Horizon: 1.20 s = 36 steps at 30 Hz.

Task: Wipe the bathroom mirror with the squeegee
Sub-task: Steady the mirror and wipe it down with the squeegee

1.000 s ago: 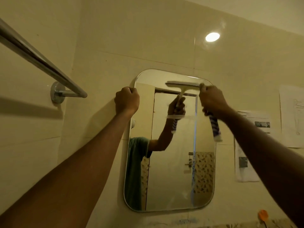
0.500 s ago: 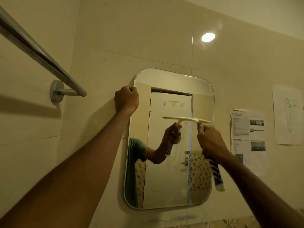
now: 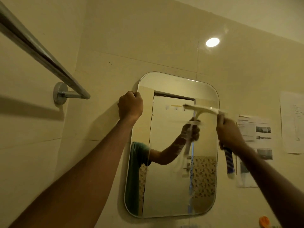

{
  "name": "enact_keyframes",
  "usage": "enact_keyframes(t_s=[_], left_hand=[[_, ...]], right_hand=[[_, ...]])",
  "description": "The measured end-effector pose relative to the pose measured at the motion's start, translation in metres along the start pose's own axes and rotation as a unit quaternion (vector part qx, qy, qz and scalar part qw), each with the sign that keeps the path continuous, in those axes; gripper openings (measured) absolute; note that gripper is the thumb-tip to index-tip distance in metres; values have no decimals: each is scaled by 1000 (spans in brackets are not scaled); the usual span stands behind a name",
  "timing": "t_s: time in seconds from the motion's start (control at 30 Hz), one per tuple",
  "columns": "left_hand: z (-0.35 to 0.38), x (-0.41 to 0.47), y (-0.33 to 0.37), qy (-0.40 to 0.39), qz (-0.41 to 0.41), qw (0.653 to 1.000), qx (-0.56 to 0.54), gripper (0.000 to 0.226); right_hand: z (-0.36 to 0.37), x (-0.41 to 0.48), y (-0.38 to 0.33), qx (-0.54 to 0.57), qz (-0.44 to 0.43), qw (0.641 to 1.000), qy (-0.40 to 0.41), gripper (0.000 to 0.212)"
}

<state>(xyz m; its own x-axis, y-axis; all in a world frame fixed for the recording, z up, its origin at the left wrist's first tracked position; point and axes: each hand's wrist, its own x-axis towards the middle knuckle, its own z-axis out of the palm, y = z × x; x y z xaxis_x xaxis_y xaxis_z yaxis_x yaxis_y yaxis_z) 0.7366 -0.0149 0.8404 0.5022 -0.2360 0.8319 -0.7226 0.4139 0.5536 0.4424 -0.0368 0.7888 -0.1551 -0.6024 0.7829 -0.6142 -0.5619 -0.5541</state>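
A rounded rectangular mirror (image 3: 166,186) hangs on the tiled wall. My left hand (image 3: 130,106) grips the mirror's upper left edge in a fist. My right hand (image 3: 229,134) holds the squeegee (image 3: 204,110) by its blue and white striped handle, whose end sticks out below the fist. The pale blade lies nearly level across the upper right part of the glass, blurred by motion. The mirror reflects my arm, the squeegee and a green sleeve.
A chrome towel rail (image 3: 41,55) juts out from the wall at upper left, close to my left arm. Printed paper sheets (image 3: 256,134) are stuck on the wall right of the mirror. An orange object (image 3: 264,221) shows at the bottom right.
The squeegee went down from the mirror's top to mid-height, and has now come back up to the upper part of the glass. My left hand stayed on the edge.
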Motion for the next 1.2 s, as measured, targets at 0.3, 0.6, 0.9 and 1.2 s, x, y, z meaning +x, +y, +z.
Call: enact_keyframes(t_s=[0.3, 0.6, 0.9, 1.2], left_hand=[[-4, -7, -10, 5, 29, 1000, 10, 34], [-3, -8, -15, -2, 26, 1000, 11, 34], [-6, -13, -21, -14, 41, 999, 8, 31], [-7, -11, -20, -24, 41, 999, 11, 30]], right_hand=[[3, -32, -2, -22, 15, 999, -23, 51], [35, -28, -10, -12, -48, 999, 16, 48], [46, -66, -17, 31, -32, 999, 18, 50], [40, 25, -87, 0, -83, 996, 33, 53]])
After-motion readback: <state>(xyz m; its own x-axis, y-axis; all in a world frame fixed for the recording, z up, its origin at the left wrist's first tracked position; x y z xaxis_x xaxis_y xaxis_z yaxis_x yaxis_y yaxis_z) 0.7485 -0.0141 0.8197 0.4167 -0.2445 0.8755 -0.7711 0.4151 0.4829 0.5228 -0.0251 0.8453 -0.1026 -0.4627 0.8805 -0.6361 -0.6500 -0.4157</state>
